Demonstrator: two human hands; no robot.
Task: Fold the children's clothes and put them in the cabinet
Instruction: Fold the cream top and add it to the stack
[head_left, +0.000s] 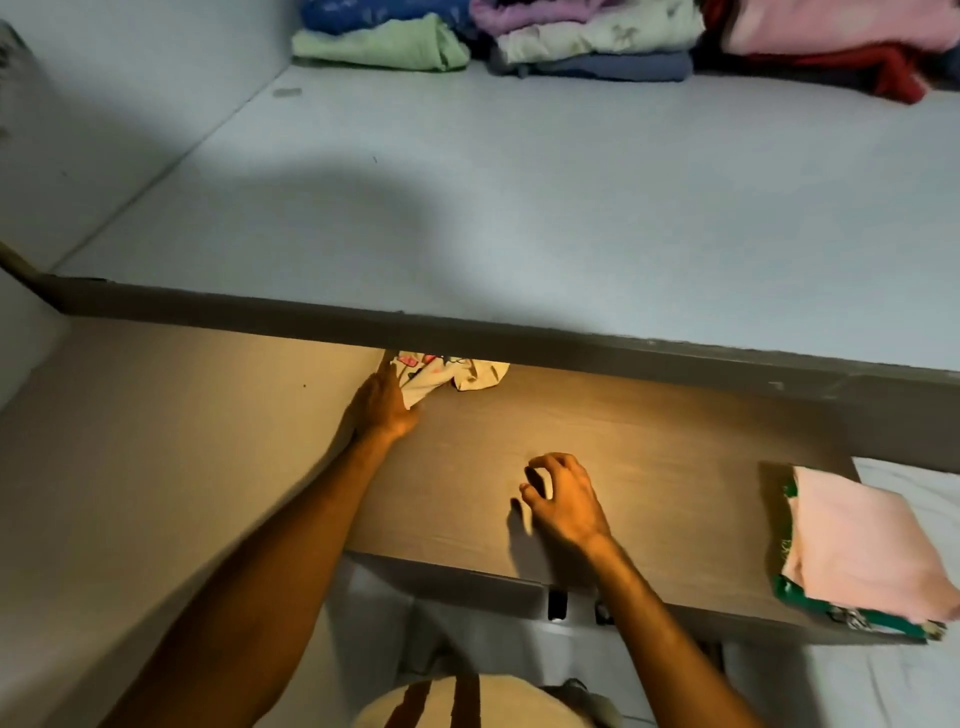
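A small cream garment with pink prints (457, 371) lies at the back of the brown lower cabinet shelf (649, 452), partly hidden under the edge of the upper shelf (519, 208). My left hand (382, 402) reaches in and grips its near left corner. My right hand (563, 499) hovers over the bare middle of the lower shelf, fingers curled and apart, holding nothing. A folded pink garment (862, 540) lies on a green patterned one at the shelf's front right corner.
On the pale upper shelf, folded piles sit along the back: a green and blue one (384, 44), a lilac, cream and blue one (592, 44), a pink and red one (831, 41). The cabinet's side wall (130, 156) closes the left.
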